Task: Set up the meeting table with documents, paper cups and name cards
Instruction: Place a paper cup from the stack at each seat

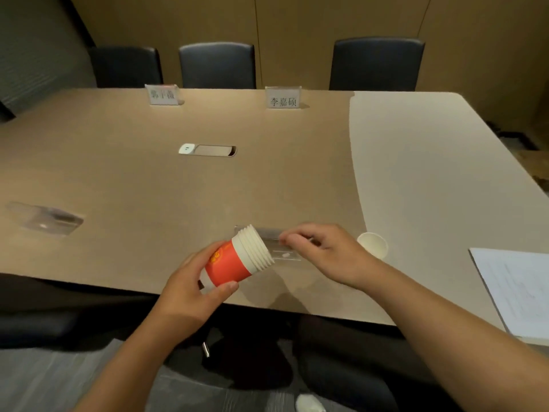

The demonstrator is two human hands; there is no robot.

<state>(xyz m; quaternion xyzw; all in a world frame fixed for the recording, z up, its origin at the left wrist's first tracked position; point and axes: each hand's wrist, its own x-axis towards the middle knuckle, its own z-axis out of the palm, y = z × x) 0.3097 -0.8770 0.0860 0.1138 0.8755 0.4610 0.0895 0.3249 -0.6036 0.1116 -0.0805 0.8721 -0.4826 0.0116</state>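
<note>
3 chairs (pixel 217 65), 2 printed name cards (pixel 283 98).

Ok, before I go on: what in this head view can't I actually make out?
- Left name card: its characters are blurred.
- Stack of paper cups in the left hand: base hidden by fingers.
- Clear card holder: partly behind the stack and the right hand; whether the fingers touch it is unclear.
- Document: cut off by the right edge, text too small.
- Single cup: its far side is hidden.
</note>
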